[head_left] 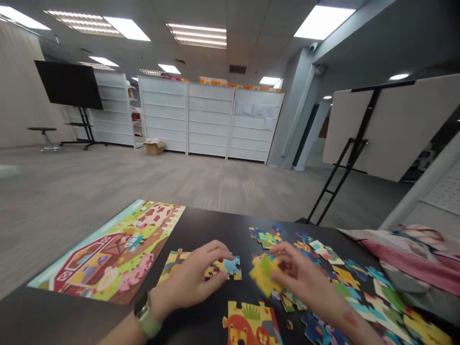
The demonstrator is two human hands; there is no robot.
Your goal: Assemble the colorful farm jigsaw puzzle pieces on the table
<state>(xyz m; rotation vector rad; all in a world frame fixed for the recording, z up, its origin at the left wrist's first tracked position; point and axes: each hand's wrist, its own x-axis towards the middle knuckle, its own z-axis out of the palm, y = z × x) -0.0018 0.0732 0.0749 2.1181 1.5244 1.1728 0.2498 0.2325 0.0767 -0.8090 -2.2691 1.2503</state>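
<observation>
My right hand [296, 270] pinches a yellow jigsaw puzzle piece [265, 275], which is blurred and held above the black table. My left hand [201, 273] rests over a partly joined puzzle section [233, 267], with thumb and fingers apart; it covers much of that section. A blue animal shows on the section's right end. Nearer to me lies a joined block with orange lions [249, 326]. Loose puzzle pieces [345, 277] are spread beneath and around my right hand, some overlapping.
A farm picture sheet [118, 254] lies on the table's left. Folded cloth or a bag [420, 258] sits at the right edge. Beyond the table stand an easel board [391, 124], white shelves [212, 120], a screen on a stand [68, 85] and a stool [42, 129].
</observation>
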